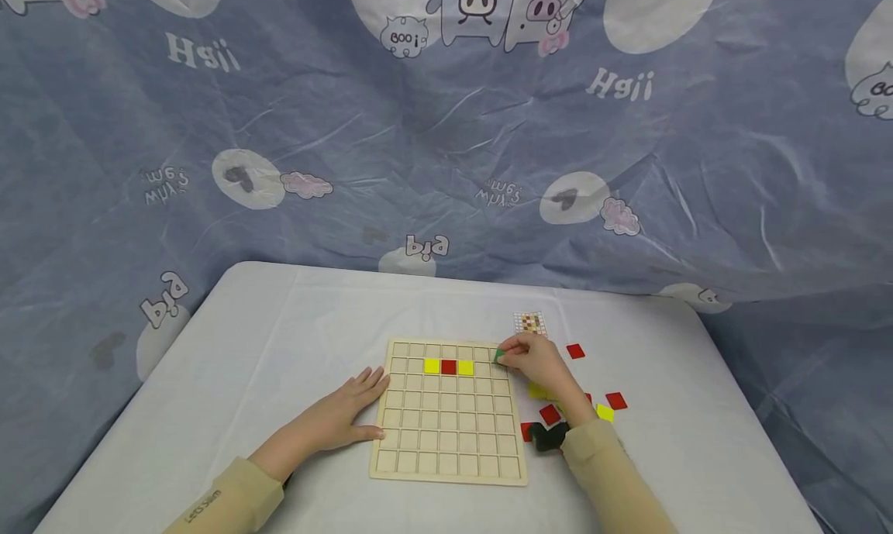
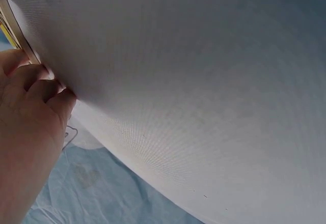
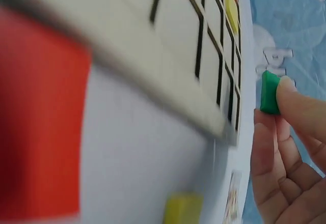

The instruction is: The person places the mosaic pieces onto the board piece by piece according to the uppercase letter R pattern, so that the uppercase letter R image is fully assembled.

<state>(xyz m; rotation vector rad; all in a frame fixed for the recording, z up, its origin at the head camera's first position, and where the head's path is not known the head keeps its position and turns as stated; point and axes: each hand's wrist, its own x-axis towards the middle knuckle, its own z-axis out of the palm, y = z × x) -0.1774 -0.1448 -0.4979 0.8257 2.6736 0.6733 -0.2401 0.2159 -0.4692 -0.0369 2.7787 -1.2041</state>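
Observation:
A wooden grid board (image 1: pixel 448 422) lies on the white table. In its second row from the top sit a yellow tile (image 1: pixel 432 366), a red tile (image 1: pixel 449 367) and another yellow tile (image 1: pixel 465 368), side by side. My right hand (image 1: pixel 536 361) pinches a green tile (image 3: pixel 270 92) between thumb and fingers above the board's upper right corner. My left hand (image 1: pixel 343 416) rests at the board's left edge, fingers and thumb extended and touching the rim; the left wrist view shows its fingertips (image 2: pixel 65 98) against that edge.
Loose red tiles (image 1: pixel 616 401) and yellow tiles (image 1: pixel 605 413) lie right of the board, partly hidden under my right forearm. A dark green object (image 1: pixel 549 436) lies by the right sleeve. Behind the right hand is a small pattern card (image 1: pixel 530 322). A printed blue cloth (image 1: pixel 446 131) hangs behind the table.

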